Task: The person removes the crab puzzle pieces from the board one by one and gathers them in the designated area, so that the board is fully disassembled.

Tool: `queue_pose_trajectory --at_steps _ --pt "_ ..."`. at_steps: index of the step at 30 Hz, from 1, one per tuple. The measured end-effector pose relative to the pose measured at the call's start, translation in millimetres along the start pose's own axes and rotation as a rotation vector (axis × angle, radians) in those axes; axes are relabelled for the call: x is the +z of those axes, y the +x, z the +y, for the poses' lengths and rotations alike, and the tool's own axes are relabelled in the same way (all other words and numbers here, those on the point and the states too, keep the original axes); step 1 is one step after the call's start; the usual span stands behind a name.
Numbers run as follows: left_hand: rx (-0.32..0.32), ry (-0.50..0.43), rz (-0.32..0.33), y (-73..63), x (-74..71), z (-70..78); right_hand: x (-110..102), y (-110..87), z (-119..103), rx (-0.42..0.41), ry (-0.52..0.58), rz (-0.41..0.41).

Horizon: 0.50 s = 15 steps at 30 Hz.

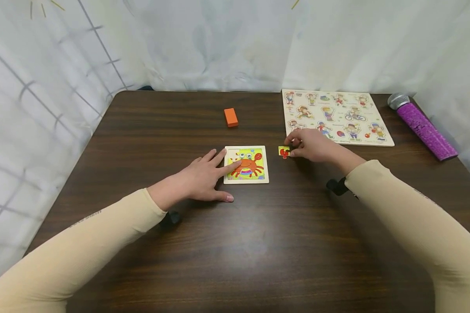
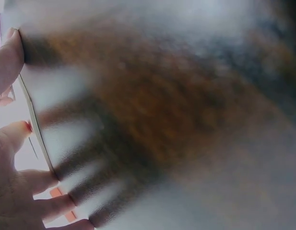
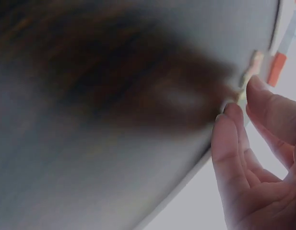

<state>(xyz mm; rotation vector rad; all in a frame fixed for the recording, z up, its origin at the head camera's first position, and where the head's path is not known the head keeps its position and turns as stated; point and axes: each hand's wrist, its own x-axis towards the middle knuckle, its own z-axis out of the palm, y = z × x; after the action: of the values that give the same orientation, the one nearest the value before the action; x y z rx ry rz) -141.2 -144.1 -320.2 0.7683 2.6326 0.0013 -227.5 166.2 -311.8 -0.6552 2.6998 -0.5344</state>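
A small crab jigsaw puzzle (image 1: 246, 164) in a pale wooden frame lies flat on the dark table. The upper left corner inside its frame shows bare, pale wood. My left hand (image 1: 203, 176) rests spread at its left side, the index finger lying over the crab picture and the thumb on the table below. To the right of the frame, my right hand (image 1: 313, 145) pinches a small yellow and red puzzle piece (image 1: 283, 151) by its right edge. The right wrist view has the thumb and fingertips close around one end of this piece (image 3: 255, 62).
An orange block (image 1: 231, 118) lies behind the crab puzzle. A wooden board with several cartoon figures (image 1: 337, 117) is at the back right, just behind my right hand. Beside it lies a purple glittery microphone (image 1: 424, 126). White curtains (image 1: 219, 43) hang along the table's back edge.
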Motion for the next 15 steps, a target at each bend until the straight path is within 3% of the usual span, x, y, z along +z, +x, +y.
queue_pose_trajectory --at_steps 5,15 --pt "0.000 0.000 0.001 -0.4 -1.0 -1.2 3.6 7.0 -14.0 -0.091 -0.007 0.033" --pt "0.014 0.003 0.005 0.9 -0.6 -0.2 28.1 35.0 -66.8 -0.267 -0.086 -0.037"
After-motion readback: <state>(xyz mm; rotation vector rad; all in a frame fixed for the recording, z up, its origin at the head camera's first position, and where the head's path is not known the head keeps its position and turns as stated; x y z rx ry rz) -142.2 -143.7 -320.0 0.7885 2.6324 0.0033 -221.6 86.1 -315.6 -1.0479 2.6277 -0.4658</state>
